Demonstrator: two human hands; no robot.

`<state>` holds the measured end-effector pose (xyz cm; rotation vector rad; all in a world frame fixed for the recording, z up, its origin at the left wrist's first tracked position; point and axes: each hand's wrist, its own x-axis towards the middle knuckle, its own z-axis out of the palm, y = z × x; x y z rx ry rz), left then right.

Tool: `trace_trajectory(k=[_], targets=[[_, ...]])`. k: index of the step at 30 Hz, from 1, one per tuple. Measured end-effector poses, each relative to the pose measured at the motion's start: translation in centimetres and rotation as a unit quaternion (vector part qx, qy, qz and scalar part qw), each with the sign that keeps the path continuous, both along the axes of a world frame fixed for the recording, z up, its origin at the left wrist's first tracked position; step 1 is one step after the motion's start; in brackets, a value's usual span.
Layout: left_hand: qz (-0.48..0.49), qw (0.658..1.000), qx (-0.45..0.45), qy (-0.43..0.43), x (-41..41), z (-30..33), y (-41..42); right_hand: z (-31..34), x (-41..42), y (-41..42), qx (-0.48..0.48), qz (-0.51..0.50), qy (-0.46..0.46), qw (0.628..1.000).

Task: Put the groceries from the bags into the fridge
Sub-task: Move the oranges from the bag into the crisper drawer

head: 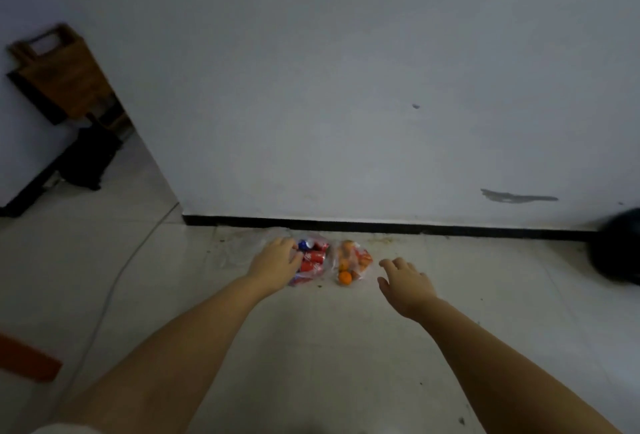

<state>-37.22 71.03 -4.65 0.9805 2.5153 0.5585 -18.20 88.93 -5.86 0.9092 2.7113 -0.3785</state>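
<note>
Two clear plastic bags lie on the tiled floor by the wall. The left bag [313, 260] holds red and blue drink cans. The right bag [353, 260] holds oranges and orange-red packets, with one orange [345, 278] at its near end. My left hand [277, 265] reaches onto the can bag, its fingers curled over the bag's left side. My right hand [405, 283] hovers just right of the orange bag, fingers spread and holding nothing. No fridge is in view.
A white wall with a black skirting [381, 227] runs behind the bags. A dark round object [620, 250] sits at the right edge. At the left, a doorway shows a wooden chair [65, 77]. A thin cable [114, 281] crosses the floor; an orange strip [27, 359] lies bottom left.
</note>
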Motion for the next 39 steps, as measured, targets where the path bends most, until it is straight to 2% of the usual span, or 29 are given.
trace_trajectory(k=[6, 13, 16, 19, 24, 28, 31, 34, 36, 39], targets=[[-0.103, 0.993, -0.035, -0.036, -2.2, -4.7, 8.7, -4.3, -2.0, 7.5, -0.038, -0.067, -0.037, 0.996], [-0.075, 0.992, -0.055, -0.082, -7.7, -11.3, 17.4, -10.0, -7.2, 16.2, -0.089, -0.082, -0.066, 0.990], [-0.093, 0.988, -0.060, -0.111, -9.0, -15.7, 20.4, -14.2, -8.9, 18.4, -0.116, -0.084, -0.082, 0.986], [-0.125, 0.977, -0.085, -0.149, -9.6, -22.7, 23.0, -20.9, -10.5, 19.4, -0.152, -0.094, -0.095, 0.979], [-0.162, 0.962, -0.127, -0.178, -11.0, -37.9, 27.2, -35.8, -14.2, 20.9, -0.191, -0.131, -0.076, 0.970], [-0.173, 0.961, -0.110, -0.183, -12.2, -50.0, 29.7, -48.2, -18.6, 21.8, -0.216, -0.170, -0.033, 0.961], [-0.195, 0.966, -0.081, -0.148, -13.5, -58.9, 31.6, -56.5, -22.4, 23.0, -0.235, -0.174, -0.001, 0.956], [-0.221, 0.970, -0.052, -0.085, -14.8, -66.5, 34.2, -64.1, -25.2, 24.5, -0.252, -0.167, -0.008, 0.953], [-0.266, 0.960, -0.072, -0.044, -15.5, -70.3, 36.3, -68.4, -26.0, 25.7, -0.257, -0.167, -0.016, 0.952], [-0.274, 0.958, -0.084, -0.006, -16.0, -74.7, 38.5, -71.8, -26.0, 27.9, -0.248, -0.139, -0.044, 0.958]])
